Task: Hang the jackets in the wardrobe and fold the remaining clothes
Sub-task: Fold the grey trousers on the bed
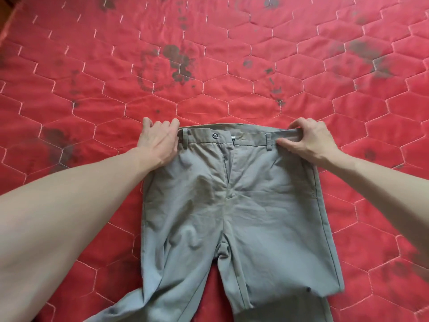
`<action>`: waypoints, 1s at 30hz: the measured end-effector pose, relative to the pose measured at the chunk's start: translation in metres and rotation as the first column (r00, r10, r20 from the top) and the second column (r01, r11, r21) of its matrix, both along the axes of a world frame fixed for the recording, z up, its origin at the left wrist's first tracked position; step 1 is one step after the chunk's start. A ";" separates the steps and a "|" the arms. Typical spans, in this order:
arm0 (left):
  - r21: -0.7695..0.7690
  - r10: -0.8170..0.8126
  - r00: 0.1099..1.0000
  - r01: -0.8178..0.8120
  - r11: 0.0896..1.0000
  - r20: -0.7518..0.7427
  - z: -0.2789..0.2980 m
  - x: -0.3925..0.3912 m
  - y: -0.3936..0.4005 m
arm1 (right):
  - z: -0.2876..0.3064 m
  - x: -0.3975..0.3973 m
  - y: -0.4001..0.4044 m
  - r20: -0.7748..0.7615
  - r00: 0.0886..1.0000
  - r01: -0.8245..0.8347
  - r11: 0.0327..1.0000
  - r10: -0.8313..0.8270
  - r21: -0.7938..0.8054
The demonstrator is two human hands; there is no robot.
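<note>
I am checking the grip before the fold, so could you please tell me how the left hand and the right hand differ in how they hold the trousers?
The left hand lies knuckles-up over the waistband corner; the right hand pinches its corner, thumb underneath. Both hold the grey trousers at the waistband on the red quilt.

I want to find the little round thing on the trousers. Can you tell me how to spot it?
Start at the big red quilted bedspread and find the grey trousers lying flat on it, front up. Go to their far end, the waistband that the left hand and right hand hold at its corners. The button sits just left of the open fly: small, round and dark, unlike the long grey belt loops nearby.
</note>
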State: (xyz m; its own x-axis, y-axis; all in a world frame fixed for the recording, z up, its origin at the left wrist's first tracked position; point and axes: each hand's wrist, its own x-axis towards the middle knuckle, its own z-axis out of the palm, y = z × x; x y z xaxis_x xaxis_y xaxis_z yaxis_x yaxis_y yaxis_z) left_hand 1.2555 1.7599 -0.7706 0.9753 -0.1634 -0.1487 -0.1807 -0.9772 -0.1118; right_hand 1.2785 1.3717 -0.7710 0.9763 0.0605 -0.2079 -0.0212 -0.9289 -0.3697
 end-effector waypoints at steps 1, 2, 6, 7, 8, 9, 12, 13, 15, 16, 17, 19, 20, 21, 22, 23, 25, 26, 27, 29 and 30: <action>-0.017 -0.027 1.000 0.027 0.999 0.002 0.007 -0.003 0.001 | 0.008 -0.001 -0.005 -0.043 0.999 -0.022 0.998 0.024 0.052; -0.060 -0.053 0.999 0.052 0.997 -0.008 0.017 -0.007 0.003 | 0.017 -0.002 -0.007 -0.085 0.995 -0.039 0.995 0.047 0.097; -0.296 -0.061 0.992 0.024 0.955 -0.114 0.075 -0.031 -0.002 | 0.061 -0.016 -0.007 -0.250 0.966 -0.040 0.991 0.071 0.130; -0.302 -0.035 0.991 -0.007 0.953 -0.132 0.093 -0.039 -0.007 | 0.077 -0.023 -0.004 -0.295 0.953 -0.031 0.990 0.072 0.140; -0.280 -0.020 0.988 -0.024 0.960 -0.153 0.111 -0.047 -0.012 | 0.092 -0.029 -0.003 -0.319 0.945 -0.017 0.984 0.073 0.175; -0.249 -0.015 0.982 -0.032 0.968 -0.187 0.129 -0.058 -0.018 | 0.107 -0.038 -0.002 -0.313 0.948 0.012 0.980 0.052 0.199; -0.283 0.046 0.960 -0.127 0.951 -0.278 0.184 -0.093 -0.032 | 0.174 -0.074 0.011 -0.204 0.976 0.124 0.964 -0.076 0.236; -0.336 0.097 0.950 -0.199 0.921 -0.296 0.204 -0.105 -0.039 | 0.201 -0.088 0.015 -0.156 0.975 0.190 0.953 -0.156 0.236; -0.473 0.219 0.915 -0.367 0.801 -0.339 0.248 -0.128 -0.055 | 0.257 -0.121 0.022 -0.056 0.945 0.326 0.917 -0.322 0.231; -0.535 0.268 0.895 -0.431 0.727 -0.356 0.271 -0.138 -0.066 | 0.282 -0.136 0.024 -0.015 0.923 0.376 0.893 -0.384 0.246; -0.587 0.303 0.878 -0.474 0.657 -0.370 0.296 -0.148 -0.077 | 0.307 -0.149 0.026 0.013 0.904 0.408 0.873 -0.427 0.268; -0.659 0.334 0.861 -0.509 0.553 -0.385 0.344 -0.166 -0.095 | 0.353 -0.177 0.033 0.042 0.878 0.444 0.844 -0.477 0.300; -0.686 0.352 0.854 -0.518 0.512 -0.383 0.368 -0.174 -0.103 | 0.374 -0.190 0.037 0.063 0.869 0.449 0.836 -0.490 0.316; -0.716 0.370 0.849 -0.521 0.465 -0.378 0.393 -0.184 -0.111 | 0.395 -0.204 0.040 0.088 0.861 0.448 0.828 -0.501 0.337; -0.751 0.384 0.847 -0.514 0.413 -0.368 0.420 -0.194 -0.118 | 0.418 -0.217 0.044 0.119 0.856 0.435 0.824 -0.504 0.362; -0.789 0.400 0.843 -0.504 0.351 -0.360 0.444 -0.205 -0.125 | 0.439 -0.230 0.049 0.140 0.856 0.411 0.819 -0.498 0.401; -0.845 0.454 0.830 -0.469 0.258 -0.323 0.488 -0.225 -0.136 | 0.483 -0.254 0.061 0.181 0.873 0.319 0.810 -0.454 0.491; -0.859 0.483 0.820 -0.458 0.229 -0.308 0.507 -0.235 -0.141 | 0.503 -0.266 0.067 0.207 0.886 0.261 0.815 -0.416 0.518; -0.871 0.502 0.812 -0.447 0.204 -0.299 0.526 -0.245 -0.143 | 0.523 -0.278 0.072 0.237 0.896 0.205 0.823 -0.375 0.530; -0.898 0.508 0.810 -0.415 0.145 -0.293 0.561 -0.262 -0.146 | 0.563 -0.303 0.082 0.282 0.912 0.098 0.826 -0.298 0.556; -0.911 0.499 0.817 -0.396 0.118 -0.290 0.576 -0.270 -0.146 | 0.582 -0.315 0.086 0.300 0.917 0.047 0.817 -0.264 0.574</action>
